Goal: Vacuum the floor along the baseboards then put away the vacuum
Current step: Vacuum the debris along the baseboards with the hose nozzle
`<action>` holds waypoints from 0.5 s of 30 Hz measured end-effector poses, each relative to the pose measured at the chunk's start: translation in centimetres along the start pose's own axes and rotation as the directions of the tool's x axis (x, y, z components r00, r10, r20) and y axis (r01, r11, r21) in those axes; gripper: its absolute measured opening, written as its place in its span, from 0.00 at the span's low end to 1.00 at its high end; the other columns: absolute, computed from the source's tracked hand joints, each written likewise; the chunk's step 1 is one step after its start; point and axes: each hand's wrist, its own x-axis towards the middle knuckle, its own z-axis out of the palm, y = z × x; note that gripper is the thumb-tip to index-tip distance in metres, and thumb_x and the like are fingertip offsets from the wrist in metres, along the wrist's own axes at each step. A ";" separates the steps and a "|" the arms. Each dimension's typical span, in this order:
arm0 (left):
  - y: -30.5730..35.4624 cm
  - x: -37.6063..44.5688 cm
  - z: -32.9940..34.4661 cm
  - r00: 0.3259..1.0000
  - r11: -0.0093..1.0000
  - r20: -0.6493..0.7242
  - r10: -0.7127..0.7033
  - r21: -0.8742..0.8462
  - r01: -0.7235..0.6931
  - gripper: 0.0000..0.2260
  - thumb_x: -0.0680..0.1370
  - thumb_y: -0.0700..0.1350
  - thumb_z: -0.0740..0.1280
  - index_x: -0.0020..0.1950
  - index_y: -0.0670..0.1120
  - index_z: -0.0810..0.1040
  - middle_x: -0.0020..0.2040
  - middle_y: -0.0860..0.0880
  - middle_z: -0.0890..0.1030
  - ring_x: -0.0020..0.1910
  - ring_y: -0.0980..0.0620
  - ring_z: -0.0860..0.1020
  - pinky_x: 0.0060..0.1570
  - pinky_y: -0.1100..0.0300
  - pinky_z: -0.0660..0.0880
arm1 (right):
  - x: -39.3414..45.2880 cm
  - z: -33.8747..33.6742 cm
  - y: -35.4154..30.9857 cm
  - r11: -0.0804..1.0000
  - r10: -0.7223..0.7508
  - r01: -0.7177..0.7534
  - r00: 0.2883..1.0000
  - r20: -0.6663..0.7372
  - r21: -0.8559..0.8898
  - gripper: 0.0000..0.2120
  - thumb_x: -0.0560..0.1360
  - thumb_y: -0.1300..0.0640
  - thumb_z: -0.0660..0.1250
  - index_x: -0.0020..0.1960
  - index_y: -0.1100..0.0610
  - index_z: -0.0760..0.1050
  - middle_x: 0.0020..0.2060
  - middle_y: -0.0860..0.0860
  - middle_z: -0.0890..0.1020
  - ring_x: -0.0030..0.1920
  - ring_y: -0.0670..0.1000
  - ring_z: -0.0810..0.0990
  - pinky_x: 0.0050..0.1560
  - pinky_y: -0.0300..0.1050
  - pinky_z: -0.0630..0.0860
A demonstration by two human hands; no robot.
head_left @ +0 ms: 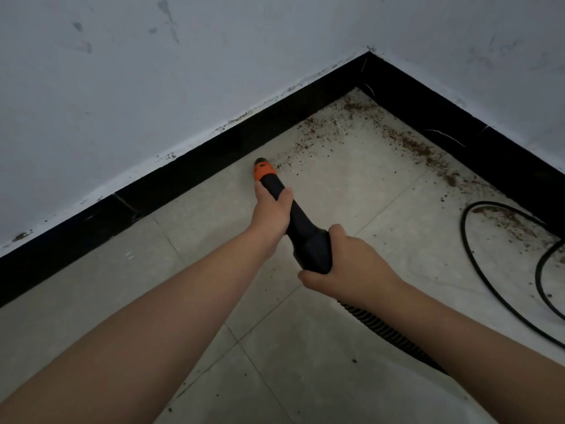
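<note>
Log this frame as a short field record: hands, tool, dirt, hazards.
left hand: grips the vacuum nozzle near its orange collar
right hand: grips the nozzle's wide rear end, where the ribbed hose joins
nozzle tip: at the floor beside the black baseboard
dirt: brown crumbs along both baseboards into the corner, ahead of the tip
cable: black, looped on the tiles at right

dim, flat, bluish light, soft focus throughout, faint shadows, wide-angle bending at the edges
</note>
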 end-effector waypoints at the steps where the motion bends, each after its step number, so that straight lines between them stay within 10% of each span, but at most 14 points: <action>1: -0.1 -0.2 0.3 1.000 1.000 0.011 -0.005 -0.013 0.005 0.28 0.81 0.49 0.55 0.77 0.50 0.43 0.68 0.43 0.68 0.62 0.43 0.72 0.63 0.47 0.70 | -0.4 -0.4 0.1 1.000 0.006 -0.006 1.000 0.008 -0.017 0.21 0.70 0.45 0.69 0.50 0.54 0.60 0.38 0.46 0.71 0.37 0.46 0.74 0.33 0.39 0.71; 15: 0.2 0.6 2.0 0.999 0.996 -0.014 -0.051 -0.068 0.050 0.28 0.81 0.49 0.56 0.77 0.49 0.46 0.67 0.42 0.69 0.63 0.42 0.71 0.64 0.46 0.69 | -0.2 -2.3 0.7 0.997 -0.004 0.005 1.000 0.020 -0.074 0.21 0.69 0.45 0.69 0.49 0.53 0.61 0.38 0.45 0.72 0.35 0.43 0.73 0.31 0.37 0.71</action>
